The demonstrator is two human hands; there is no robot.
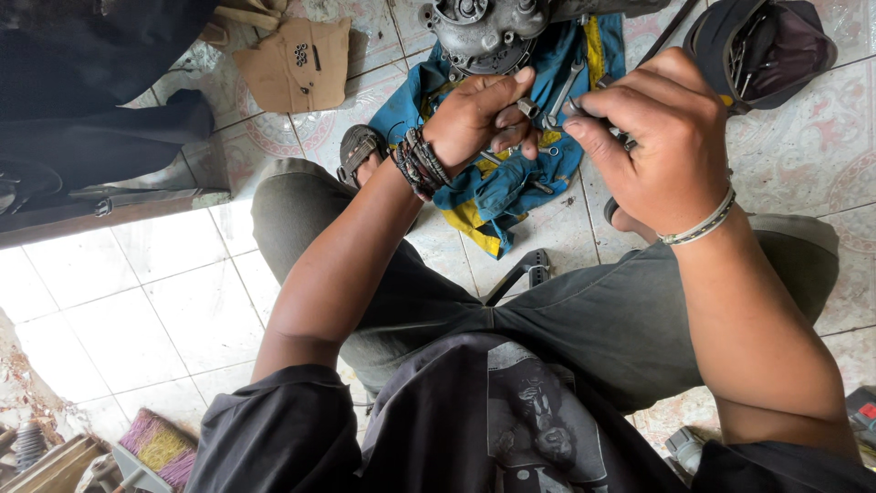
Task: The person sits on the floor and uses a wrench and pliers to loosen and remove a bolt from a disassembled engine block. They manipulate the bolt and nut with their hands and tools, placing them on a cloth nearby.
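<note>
Small grey metal socket bit [528, 108] sits pinched between the thumb and fingers of the left hand [479, 117], held up above the person's knees and above a crumpled blue and yellow cloth [497, 187] spread on the tiled floor [146, 301]. The left wrist wears a stack of dark braided bracelets [418, 162]. Just beside it, the right hand [659, 137] has its fingers clenched around a slim dark metal tool [610, 129], whose tip points toward the socket bit; whether the two parts touch cannot be told. A pale cord bracelet [703, 224] circles the right wrist.

On the cloth, under the hands, lie several silver open-ended spanners [563, 91], partly hidden by the fingers. At the top edge of the view, a grey cast-metal engine casing [484, 32] rests on the far end of the cloth. A tan cardboard piece [297, 64] carrying a few small dark parts lies on the floor to the left of the casing, and a dark open pouch of tools [762, 46] stands at the upper right. The person squats in grey trousers, a sandalled foot [358, 153] showing beside the cloth.
</note>
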